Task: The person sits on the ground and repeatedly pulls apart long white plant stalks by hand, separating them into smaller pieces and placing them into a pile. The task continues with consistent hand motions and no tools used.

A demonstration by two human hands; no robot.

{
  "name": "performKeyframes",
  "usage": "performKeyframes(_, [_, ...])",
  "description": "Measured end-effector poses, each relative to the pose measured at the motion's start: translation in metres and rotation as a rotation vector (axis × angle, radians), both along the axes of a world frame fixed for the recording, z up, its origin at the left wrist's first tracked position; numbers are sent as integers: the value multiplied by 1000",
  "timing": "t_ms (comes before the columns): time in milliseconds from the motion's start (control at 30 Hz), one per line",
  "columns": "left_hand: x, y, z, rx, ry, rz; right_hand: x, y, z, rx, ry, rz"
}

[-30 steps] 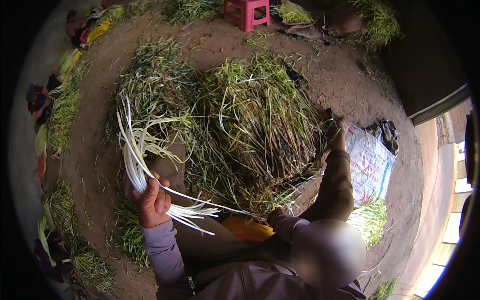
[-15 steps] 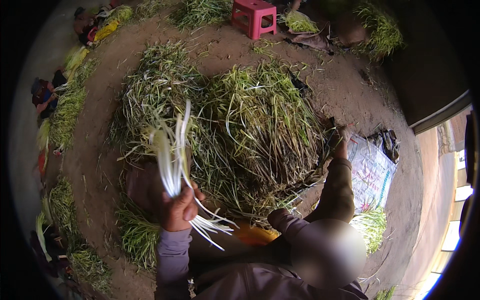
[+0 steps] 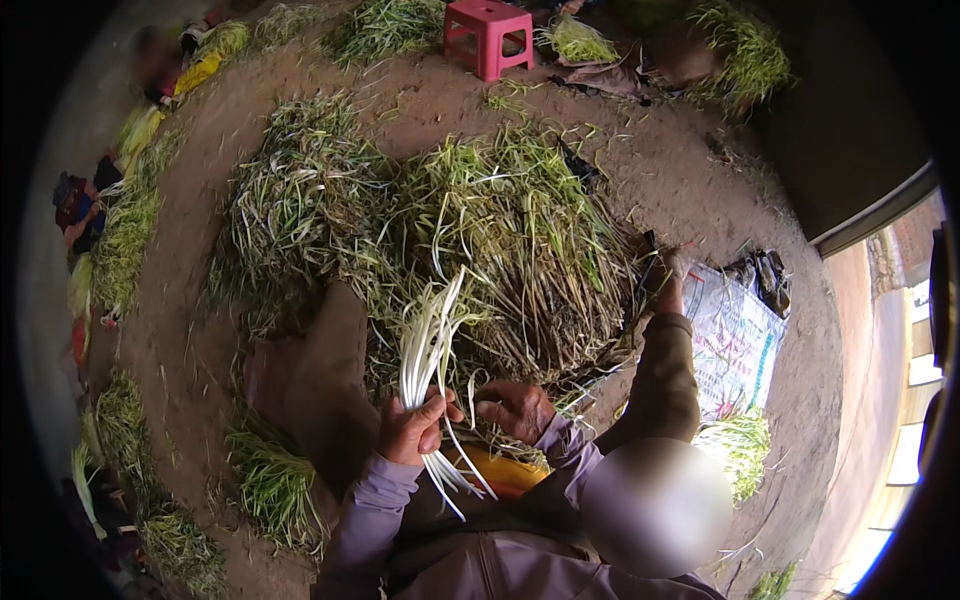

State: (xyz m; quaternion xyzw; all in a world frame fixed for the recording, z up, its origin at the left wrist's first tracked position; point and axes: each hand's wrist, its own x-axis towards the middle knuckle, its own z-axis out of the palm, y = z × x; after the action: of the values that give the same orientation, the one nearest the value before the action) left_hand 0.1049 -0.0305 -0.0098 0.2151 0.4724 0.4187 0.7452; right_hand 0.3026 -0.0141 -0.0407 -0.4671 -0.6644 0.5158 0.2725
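My left hand is wrapped round a bunch of long, white, chive-like stalks. Their pale yellow-green tips point up and away from me, and the thin white ends hang loose below the fist. Close by on the right, my right hand has its fingers curled together. A thin pale strip shows by its fingertips, but whether they pinch it is unclear. Just beyond both hands lies a large heap of green stalks with brown, soiled lower ends. Another tangled heap of greens adjoins it on the left.
Trimmed-looking greens lie beside my left leg. Right of my other leg are a printed white sack and a pale green pile. A pink stool stands at the far side. People sit among more greens along the left.
My left hand has brought the bunch rightward and lower, nearer my body. The right hand, partly hidden before, has come in beside it with fingers curled.
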Motion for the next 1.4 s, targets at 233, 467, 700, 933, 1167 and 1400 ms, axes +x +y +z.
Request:
performKeyframes(233, [-10, 16, -16, 58, 61, 181, 0, -48, -23, -469, 350, 340])
performKeyframes(467, [-19, 18, -32, 33, -1, 251, 1, -64, -43, -686, 408, 179])
performKeyframes(700, [-9, 13, -45, 28, -6, 220, -11, -40, -26, -622, 411, 153])
performKeyframes(933, [6, -1, -60, 8, 112, 125, -32, -35, -35, -561, 339, 145])
performKeyframes(1167, [5, -7, -71, 29, 123, 266, -37, -64, -63, -193, 117, 213])
performKeyframes(1400, [-29, -14, -44, 24, 41, 355, -21, -48, -43, -354, -493, 686])
